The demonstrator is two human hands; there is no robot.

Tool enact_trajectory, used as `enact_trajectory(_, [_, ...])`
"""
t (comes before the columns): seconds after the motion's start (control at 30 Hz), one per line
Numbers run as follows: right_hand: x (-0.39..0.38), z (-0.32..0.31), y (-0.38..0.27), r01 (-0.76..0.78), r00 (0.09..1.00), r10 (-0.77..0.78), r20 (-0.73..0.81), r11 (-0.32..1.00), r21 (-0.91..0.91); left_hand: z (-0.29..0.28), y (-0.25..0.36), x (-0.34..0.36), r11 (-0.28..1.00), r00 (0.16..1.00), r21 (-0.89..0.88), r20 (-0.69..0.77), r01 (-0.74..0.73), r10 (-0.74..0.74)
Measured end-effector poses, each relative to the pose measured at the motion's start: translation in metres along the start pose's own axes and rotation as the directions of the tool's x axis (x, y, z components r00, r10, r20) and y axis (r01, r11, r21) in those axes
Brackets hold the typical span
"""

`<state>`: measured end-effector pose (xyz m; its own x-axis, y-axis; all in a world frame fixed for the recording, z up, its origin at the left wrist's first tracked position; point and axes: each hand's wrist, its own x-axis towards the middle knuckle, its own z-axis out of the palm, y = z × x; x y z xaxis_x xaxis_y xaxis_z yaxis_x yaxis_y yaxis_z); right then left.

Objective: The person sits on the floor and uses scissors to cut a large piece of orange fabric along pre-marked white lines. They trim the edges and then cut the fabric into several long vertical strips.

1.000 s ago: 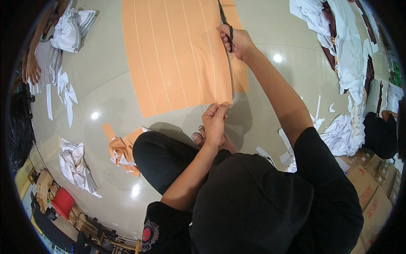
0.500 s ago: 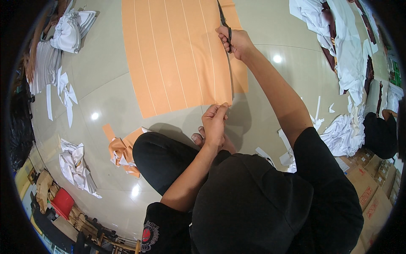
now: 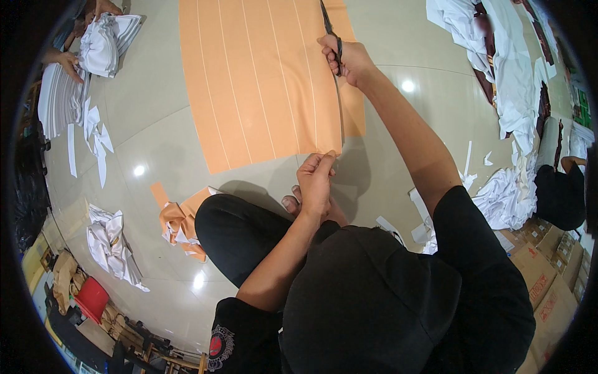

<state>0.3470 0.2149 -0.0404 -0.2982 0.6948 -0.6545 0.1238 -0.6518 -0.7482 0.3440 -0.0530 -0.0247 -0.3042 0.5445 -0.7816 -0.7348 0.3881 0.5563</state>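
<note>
A large orange fabric sheet (image 3: 249, 81) with thin white lengthwise stripes lies on the tiled floor before me. My left hand (image 3: 316, 181) pinches its near right corner between thumb and fingers, lifting it slightly. Farther up the right side, my right hand (image 3: 346, 61) is closed round the handles of black scissors (image 3: 328, 23), whose blades point away from me along the sheet. A cut runs from the scissors down to the pinched corner. To its right lies an orange strip of fabric (image 3: 353, 115).
Crumpled orange scraps (image 3: 180, 218) lie beside my left knee. White fabric stacks (image 3: 62, 100) stand far left, where another person's hand (image 3: 67, 62) rests. White cloth heaps (image 3: 507, 196) and cardboard boxes (image 3: 542, 268) are on the right, near another person in black (image 3: 560, 196).
My hands, the scissors and the orange sheet stay almost still. At the far left, the other person's hands have moved over the white fabric stacks.
</note>
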Motion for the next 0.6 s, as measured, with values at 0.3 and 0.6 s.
enact_trajectory(0.3, [0.017,0.005,-0.014,0.021,0.999,-0.022,0.047,0.999,0.036,0.0,-0.001,-0.001,1.0,1.0,0.006,-0.011,-0.009,0.009])
enact_trajectory(0.6, [0.023,0.005,-0.016,0.035,0.998,-0.036,0.047,0.999,0.031,0.001,0.001,-0.001,1.0,1.0,0.021,-0.019,0.011,-0.01])
